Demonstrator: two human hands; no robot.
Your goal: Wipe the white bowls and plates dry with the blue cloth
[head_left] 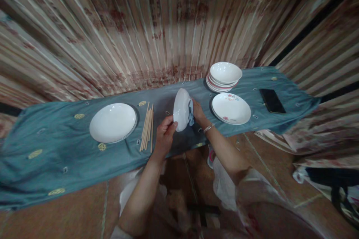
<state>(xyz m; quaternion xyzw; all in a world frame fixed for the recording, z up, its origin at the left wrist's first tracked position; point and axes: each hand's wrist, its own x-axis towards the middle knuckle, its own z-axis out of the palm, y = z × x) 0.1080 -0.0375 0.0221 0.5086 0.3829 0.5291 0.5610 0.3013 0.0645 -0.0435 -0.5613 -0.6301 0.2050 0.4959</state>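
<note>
A white bowl (181, 109) is tipped on its side above the middle of the cloth-covered table. Its rim is pinched between the thumb and fingers of my left hand (166, 131). My right hand (198, 111), with a bracelet at the wrist, presses a blue-grey cloth (191, 112) against the bowl's right side; its fingers are partly hidden behind the cloth and bowl. Just left of my left hand lies a bunch of wooden chopsticks (147, 129). Beyond my right hand are white plates with a red floral pattern (231, 109).
White plates (113, 123) lie stacked at the left. Several bowls (224, 74) are stacked at the back right, and a black phone (272, 101) lies near the right end. A teal patterned tablecloth (61, 149) covers the long table. A pleated curtain (157, 26) hangs behind.
</note>
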